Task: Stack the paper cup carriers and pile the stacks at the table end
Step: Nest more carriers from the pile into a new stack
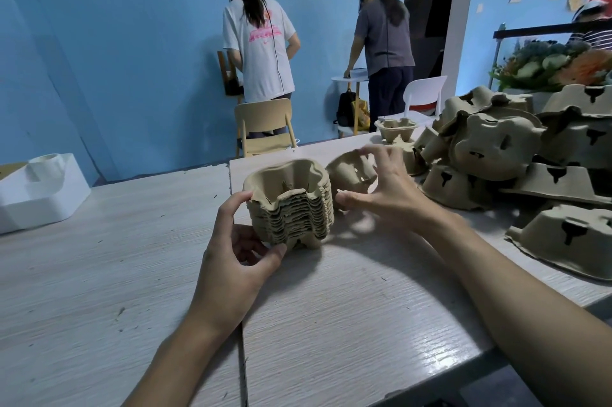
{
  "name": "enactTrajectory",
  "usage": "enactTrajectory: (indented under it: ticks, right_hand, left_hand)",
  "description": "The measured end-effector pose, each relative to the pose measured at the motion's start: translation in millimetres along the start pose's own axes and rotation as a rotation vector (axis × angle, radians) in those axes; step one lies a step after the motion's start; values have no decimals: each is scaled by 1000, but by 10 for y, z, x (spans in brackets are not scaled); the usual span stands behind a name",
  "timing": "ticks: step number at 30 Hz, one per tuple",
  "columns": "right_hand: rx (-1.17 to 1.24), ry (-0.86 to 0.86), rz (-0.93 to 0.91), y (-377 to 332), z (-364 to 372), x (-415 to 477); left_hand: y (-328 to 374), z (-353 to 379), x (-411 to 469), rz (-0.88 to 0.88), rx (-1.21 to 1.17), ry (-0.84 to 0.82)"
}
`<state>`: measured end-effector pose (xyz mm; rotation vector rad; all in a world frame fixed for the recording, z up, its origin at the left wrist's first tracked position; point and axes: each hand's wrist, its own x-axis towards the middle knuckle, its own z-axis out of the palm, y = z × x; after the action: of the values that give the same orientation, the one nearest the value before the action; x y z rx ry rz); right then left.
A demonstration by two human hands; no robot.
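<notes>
A blue-walled room holds a pale wood-grain table [99, 274], and near its middle stands the nested stack of paper cup carriers [291, 207], cups upward. The left hand [235, 260] grips the stack's left side, thumb at its base and fingers curled to its rim. Just right of the stack, the right hand [384, 188] is blurred with fingers spread over a single loose carrier [351, 174]; contact is unclear. Farther right lies a heap of unsorted carriers [496, 148].
</notes>
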<state>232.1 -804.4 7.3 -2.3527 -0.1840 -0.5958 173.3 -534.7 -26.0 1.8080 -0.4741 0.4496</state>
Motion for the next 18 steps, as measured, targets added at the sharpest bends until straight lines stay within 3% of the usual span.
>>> enactTrajectory:
  ticks: [2,7,11,15,18]
  right_hand:
    - [58,66,-1,-40,1,5]
    - [-18,-6,-19,-25,29,23]
    - [12,170,-9,-67,-1,37]
    - [340,463,-15,-197,-132,61]
    - [681,455,-133,-454,-162,1]
  left_hand:
    - [-8,0,3,1,-1,4]
    - [-24,3,9,-2,7,6]
    - [-33,-5,10,2,17,6]
    - [-30,-1,11,0,16,4]
    - [-27,3,13,-1,11,-8]
